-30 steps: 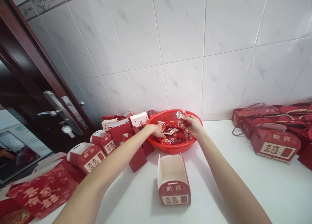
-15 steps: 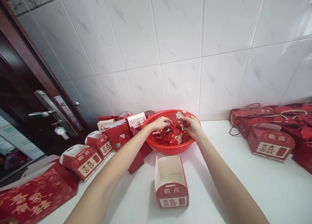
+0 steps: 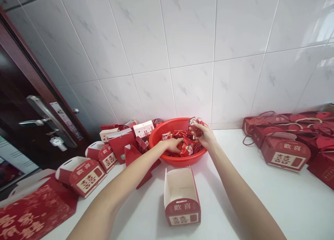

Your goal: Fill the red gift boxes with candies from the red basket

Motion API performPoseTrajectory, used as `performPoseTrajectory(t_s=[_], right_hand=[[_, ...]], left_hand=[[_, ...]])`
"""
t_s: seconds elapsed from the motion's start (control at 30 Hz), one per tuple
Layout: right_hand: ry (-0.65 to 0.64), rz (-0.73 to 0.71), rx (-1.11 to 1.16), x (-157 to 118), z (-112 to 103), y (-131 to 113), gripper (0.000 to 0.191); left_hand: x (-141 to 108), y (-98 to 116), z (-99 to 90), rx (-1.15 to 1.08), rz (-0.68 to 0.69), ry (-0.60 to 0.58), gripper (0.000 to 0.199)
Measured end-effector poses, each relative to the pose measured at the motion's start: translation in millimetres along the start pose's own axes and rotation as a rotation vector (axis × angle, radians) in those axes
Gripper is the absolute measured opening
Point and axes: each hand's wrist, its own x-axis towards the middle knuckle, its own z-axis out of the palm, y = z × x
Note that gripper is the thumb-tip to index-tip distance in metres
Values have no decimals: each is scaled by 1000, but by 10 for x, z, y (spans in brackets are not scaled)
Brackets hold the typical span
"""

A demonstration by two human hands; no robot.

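A red plastic basket [image 3: 180,161] holds a heap of shiny red wrapped candies [image 3: 186,147]. My left hand [image 3: 173,145] reaches down into it, its fingers apart and touching the wrappers; some fingertips are hidden among them. Over the basket's right side, my right hand [image 3: 206,134] is closed around several candy packets [image 3: 197,125], one with a white label sticking up past the fingers. In front of the basket stands an open red gift box [image 3: 182,212] with a cream interior, nothing visible inside it.
Open red boxes [image 3: 90,180] and folded red cartons [image 3: 122,146] line the left side. A larger red box [image 3: 39,212] sits at the lower left. Closed red boxes with cord handles [image 3: 287,153] are grouped at right. Behind is a tiled wall [image 3: 190,86]; a door handle [image 3: 47,120] is at left.
My left hand has moved lower and slightly right, deeper into the candies. My right hand still holds its packets at nearly the same place. The view has shifted a little.
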Motion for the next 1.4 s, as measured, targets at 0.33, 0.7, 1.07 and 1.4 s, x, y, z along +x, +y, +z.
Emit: performPoseTrajectory(t_s=[0.33,0.7,1.07,1.4], right_hand=[[13,-17,-40,21,-14,25,18],[14,-32,-81,-23,2,8,19],[51,-65,-51,-16,5,10,21],[37,-61,-46,3,-9,28,20]], left_hand=[[-77,119,-68,-72,48,-120,24],[-19,97,41,-144,67,-11,27],[79,-119,-87,-662,-8,567,27],[147,-160,-78,-751,-46,632,27]])
